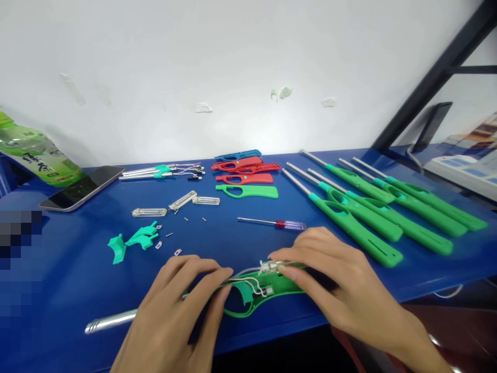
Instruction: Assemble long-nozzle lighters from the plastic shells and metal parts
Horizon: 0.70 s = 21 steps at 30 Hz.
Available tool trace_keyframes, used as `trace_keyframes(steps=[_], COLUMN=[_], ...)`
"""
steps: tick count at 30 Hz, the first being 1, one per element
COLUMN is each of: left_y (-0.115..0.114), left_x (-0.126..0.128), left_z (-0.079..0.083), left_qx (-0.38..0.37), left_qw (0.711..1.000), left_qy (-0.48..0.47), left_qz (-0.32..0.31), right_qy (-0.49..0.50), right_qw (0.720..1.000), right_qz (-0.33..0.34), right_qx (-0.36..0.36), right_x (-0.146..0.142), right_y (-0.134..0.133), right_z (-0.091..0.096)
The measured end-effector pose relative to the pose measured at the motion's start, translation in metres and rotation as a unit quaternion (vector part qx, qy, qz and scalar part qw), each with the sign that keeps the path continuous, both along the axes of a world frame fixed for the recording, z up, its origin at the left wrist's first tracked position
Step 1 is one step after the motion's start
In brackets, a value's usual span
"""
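Observation:
A half-open green lighter shell lies near the table's front edge, its metal nozzle tube sticking out to the left. My left hand pinches the shell at the neck, where the fingers hide part of it. White wires run from there over a teal trigger. In my right hand, thumb and fingers grip a clear fuel tank just above the shell's handle end. Most of the tank is hidden by those fingers, and I cannot tell whether it touches the shell.
Behind my hands lies a screwdriver. Several assembled green lighters are at the right. Teal triggers, tiny screws, spare tanks, nozzle tubes and red shells lie left and centre. A phone leans near a bottle.

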State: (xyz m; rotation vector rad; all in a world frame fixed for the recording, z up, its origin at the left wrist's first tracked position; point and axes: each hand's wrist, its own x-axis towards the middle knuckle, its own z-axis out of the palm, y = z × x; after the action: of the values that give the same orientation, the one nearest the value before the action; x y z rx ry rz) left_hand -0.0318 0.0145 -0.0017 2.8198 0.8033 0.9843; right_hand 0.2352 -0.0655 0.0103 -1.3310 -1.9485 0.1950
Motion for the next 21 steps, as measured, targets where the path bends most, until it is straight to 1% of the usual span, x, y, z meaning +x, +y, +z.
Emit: trace_keyframes(steps=[4, 9, 21], left_y=[-0.0015, -0.0025, -0.0046], left_x=[-0.003, -0.0047, -0.0013], left_z=[-0.0038, -0.0074, -0.0053], left_qx=[-0.007, 0.0, -0.016], left_qw=[1.0, 1.0, 1.0], left_qy=[0.011, 0.005, 0.006], left_qz=[-0.02, -0.025, -0.018], right_qy=[-0.01, -0.034, -0.003], right_qw=[1.0, 0.999, 1.0], right_qz=[-0.006, -0.018, -0.008], right_qx=[-0.008, -0.023, -0.02], right_x=[0.0001, 0.0, 0.0006], right_y=[0.0002, 0.0, -0.001], right_z=[0.0, 0.0, 0.0038])
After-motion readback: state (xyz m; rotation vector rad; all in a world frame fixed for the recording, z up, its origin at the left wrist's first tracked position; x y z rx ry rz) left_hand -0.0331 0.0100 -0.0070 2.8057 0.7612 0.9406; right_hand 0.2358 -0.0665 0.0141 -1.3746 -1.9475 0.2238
